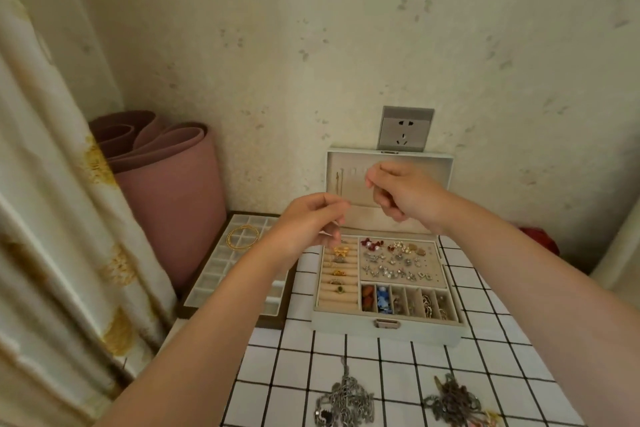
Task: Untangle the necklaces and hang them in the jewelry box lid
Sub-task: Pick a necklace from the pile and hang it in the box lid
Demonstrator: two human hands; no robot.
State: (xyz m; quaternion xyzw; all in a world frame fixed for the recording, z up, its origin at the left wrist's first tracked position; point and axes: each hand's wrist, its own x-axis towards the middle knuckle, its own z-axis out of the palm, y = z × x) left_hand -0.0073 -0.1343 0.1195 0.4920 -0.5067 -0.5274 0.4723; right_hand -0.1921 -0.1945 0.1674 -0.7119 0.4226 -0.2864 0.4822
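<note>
Here we hold both hands raised before the open jewelry box lid [440, 163]: the left hand [306, 224] and the right hand [401, 189] are each pinched shut, but whether a fine chain runs between them we cannot tell. Two tangled necklace heaps [346, 399] lie near us on the checked tablecloth [277, 371], with the jewelry box [388, 326] beyond.

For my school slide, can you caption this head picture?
Both hands raised before the open jewelry box lid, tangled necklaces waiting below.
</note>
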